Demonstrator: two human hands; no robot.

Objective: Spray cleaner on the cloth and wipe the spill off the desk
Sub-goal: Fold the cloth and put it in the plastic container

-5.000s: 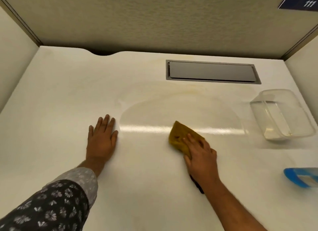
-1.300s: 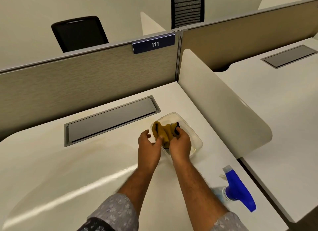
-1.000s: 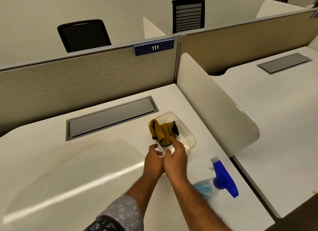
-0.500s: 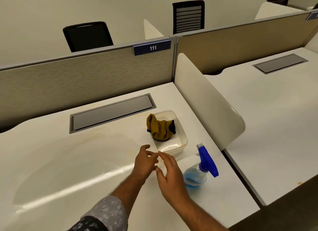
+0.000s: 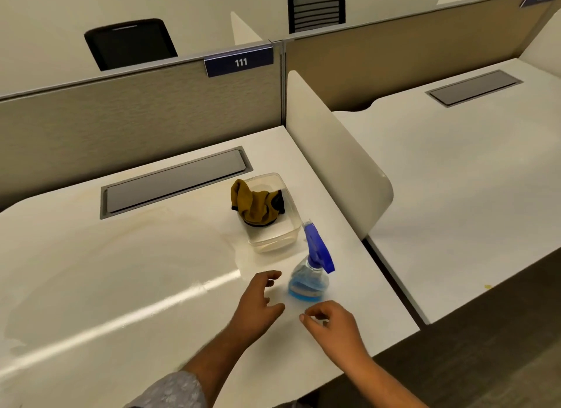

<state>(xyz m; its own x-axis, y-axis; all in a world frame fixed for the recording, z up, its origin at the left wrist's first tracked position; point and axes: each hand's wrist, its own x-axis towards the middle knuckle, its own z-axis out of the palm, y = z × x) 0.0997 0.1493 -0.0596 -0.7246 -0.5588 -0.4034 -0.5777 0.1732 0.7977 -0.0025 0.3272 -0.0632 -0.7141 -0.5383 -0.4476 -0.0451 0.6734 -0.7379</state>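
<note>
A crumpled mustard-yellow cloth [image 5: 254, 206] lies in a clear plastic container [image 5: 274, 236] at the right of the white desk [image 5: 121, 271]. A spray bottle [image 5: 311, 272] with blue liquid and a blue trigger head stands just in front of the container. My left hand [image 5: 258, 304] hovers over the desk left of the bottle, fingers apart and holding nothing. My right hand [image 5: 332, 325] is near the desk's front edge below the bottle, fingers loosely curled and holding nothing. A broad wiped, damp-looking patch [image 5: 136, 255] shines on the desk.
A grey cable hatch [image 5: 173, 183] is set into the desk at the back. A beige partition [image 5: 136, 116] labelled 111 stands behind, and a white divider [image 5: 334, 161] closes the right side. Another desk [image 5: 470, 170] lies beyond it. Two black chairs stand behind the partition.
Both hands let go of the cloth in the container and drew back toward me. They now sit near the spray bottle. My view shifted back and to the right.
</note>
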